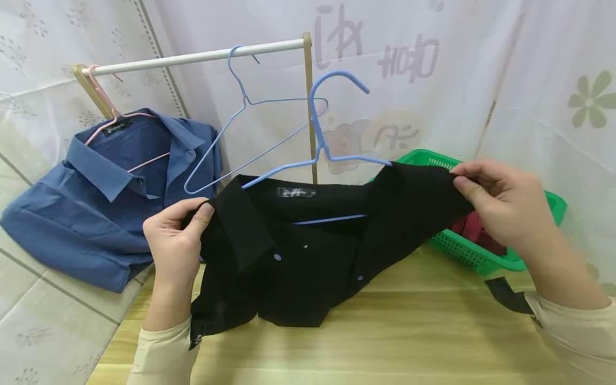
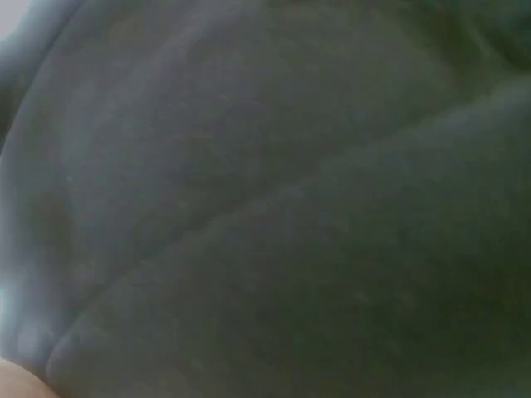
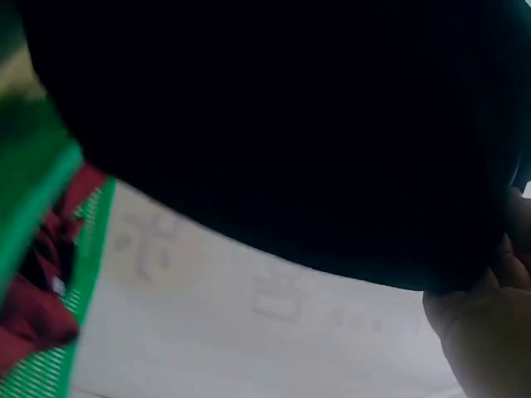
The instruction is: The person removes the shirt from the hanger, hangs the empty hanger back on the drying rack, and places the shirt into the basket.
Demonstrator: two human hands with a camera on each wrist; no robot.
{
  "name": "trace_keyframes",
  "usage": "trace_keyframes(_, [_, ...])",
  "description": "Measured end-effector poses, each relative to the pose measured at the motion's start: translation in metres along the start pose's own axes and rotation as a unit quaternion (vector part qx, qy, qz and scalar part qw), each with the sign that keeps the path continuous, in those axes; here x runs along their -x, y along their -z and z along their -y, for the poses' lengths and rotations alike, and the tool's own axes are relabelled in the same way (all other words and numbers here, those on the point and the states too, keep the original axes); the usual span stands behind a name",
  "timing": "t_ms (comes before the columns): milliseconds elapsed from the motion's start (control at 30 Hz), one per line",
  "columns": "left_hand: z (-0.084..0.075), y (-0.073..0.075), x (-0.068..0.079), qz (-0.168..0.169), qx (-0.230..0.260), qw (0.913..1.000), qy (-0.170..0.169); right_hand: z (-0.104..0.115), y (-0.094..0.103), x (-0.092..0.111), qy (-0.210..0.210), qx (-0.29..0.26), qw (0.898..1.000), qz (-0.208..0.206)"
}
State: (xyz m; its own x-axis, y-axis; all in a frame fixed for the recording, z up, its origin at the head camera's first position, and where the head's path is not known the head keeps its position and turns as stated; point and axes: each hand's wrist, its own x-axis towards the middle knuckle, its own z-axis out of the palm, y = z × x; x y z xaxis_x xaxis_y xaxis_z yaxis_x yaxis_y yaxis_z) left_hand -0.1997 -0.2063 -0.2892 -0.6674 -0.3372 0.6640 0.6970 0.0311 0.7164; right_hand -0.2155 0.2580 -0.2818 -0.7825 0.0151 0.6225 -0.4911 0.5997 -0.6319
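A black collared shirt [image 1: 308, 278] hangs spread between both hands, with a blue hanger [image 1: 317, 155] set inside its shoulders and the hook sticking up above the collar. At the shirt's left shoulder, my left hand [image 1: 175, 246] pinches the fabric between thumb and fingers. My right hand [image 1: 505, 208] pinches the other shoulder out to the right. Dark cloth [image 2: 274, 207] fills most of the left wrist view. In the right wrist view, fingers [image 3: 481, 323] grip the edge of the black cloth. The hanger's right arm runs hidden under the shirt.
Behind stands a rack with a white rail [image 1: 192, 60] and wooden posts. From it hang a blue shirt [image 1: 96, 214] on a pink hanger [image 1: 113, 104] and a bare blue hanger [image 1: 245, 101]. A green basket [image 1: 462, 256] with dark red cloth [image 1: 476, 235] sits on the wooden table [image 1: 385, 342].
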Motion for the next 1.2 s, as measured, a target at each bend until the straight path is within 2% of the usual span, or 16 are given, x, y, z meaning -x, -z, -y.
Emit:
trace_keyframes(100, [0.009, 0.005, 0.014, -0.007, 0.015, 0.9999, 0.005, -0.002, -0.009, 0.021, -0.036, 0.001, 0.999, -0.015])
trace_keyframes(233, [0.020, 0.011, 0.030, -0.005, 0.006, 0.9999, 0.009, -0.006, -0.026, 0.046, -0.088, -0.007, 0.995, -0.049])
trace_keyframes(333, [0.030, 0.016, 0.039, -0.005, 0.001, 0.9999, 0.015, -0.005, -0.041, 0.061, -0.104, -0.011, 0.991, -0.078])
trace_keyframes(400, [0.036, 0.019, 0.044, -0.008, 0.005, 0.9997, 0.023, -0.002, -0.049, 0.066, -0.100, -0.011, 0.991, -0.088])
trace_keyframes(633, [0.048, 0.028, 0.053, -0.030, 0.021, 0.9983, 0.046, 0.009, -0.063, 0.063, -0.079, 0.004, 0.992, -0.100])
trace_keyframes(933, [0.045, 0.030, 0.057, -0.050, 0.062, 0.9964, 0.031, 0.019, -0.070, 0.061, -0.057, 0.016, 0.992, -0.114])
trace_keyframes(1200, [0.042, 0.026, 0.057, -0.043, 0.025, 0.9981, 0.036, 0.026, -0.081, 0.063, -0.052, 0.022, 0.990, -0.127])
